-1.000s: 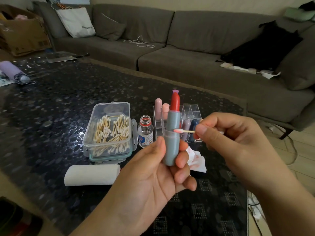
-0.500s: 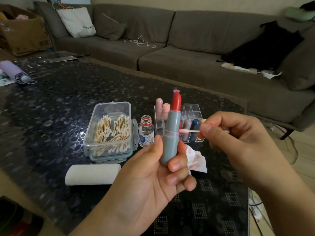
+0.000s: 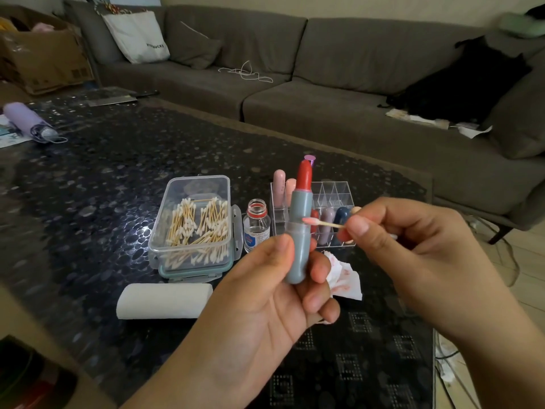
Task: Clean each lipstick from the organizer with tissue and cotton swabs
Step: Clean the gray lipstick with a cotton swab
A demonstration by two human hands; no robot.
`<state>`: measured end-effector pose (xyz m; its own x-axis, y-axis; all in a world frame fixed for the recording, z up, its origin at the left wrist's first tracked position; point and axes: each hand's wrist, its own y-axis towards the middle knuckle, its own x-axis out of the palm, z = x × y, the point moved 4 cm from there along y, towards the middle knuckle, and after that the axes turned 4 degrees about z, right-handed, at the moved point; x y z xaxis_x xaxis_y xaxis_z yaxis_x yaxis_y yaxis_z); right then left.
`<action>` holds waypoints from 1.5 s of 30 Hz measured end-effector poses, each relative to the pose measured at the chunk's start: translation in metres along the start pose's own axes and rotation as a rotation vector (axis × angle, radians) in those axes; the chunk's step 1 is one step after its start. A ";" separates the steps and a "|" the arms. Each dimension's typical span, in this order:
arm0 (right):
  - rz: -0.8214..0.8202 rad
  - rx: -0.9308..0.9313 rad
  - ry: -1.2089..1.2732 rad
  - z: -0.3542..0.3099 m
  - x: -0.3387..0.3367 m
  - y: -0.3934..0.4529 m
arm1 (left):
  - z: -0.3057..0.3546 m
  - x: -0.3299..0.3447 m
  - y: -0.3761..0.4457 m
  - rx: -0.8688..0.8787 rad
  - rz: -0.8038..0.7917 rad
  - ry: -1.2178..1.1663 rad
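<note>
Upright, left hand [image 3: 265, 293] gripping lipstick [image 3: 299, 228], right hand [image 3: 413, 246] pinching cotton swab [image 3: 323, 223] against its tube

Your left hand [image 3: 265, 293] grips an upright grey lipstick [image 3: 299, 231]; your right hand [image 3: 413, 255] pinches a cotton swab [image 3: 323, 223], its pink tip touching the tube, above the surface [image 3: 103, 187].

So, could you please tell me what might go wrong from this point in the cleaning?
The red bullet of the lipstick is fully extended and uncapped above the left hand; a slip could smear or snap it.

The cotton swab, pinched by the right hand, has a pink-stained tip and may spread colour onto the grey tube.
</note>
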<state>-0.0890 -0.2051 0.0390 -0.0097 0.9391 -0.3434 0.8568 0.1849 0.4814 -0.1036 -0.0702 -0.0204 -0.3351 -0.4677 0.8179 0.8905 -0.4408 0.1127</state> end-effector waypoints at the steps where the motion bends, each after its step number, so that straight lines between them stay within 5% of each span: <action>1: -0.001 0.003 -0.010 0.000 0.001 0.000 | 0.001 0.002 0.000 0.003 0.018 -0.001; 5: -0.004 -0.003 -0.030 -0.001 0.007 0.000 | 0.001 0.002 -0.002 0.000 0.126 0.024; 45: -0.047 -0.051 0.048 -0.001 0.004 0.001 | -0.001 0.006 -0.002 -0.185 -0.117 -0.202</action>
<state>-0.0886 -0.2008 0.0389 -0.0752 0.9418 -0.3278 0.8276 0.2424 0.5064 -0.1081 -0.0727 -0.0161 -0.3477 -0.2520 0.9031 0.7720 -0.6235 0.1232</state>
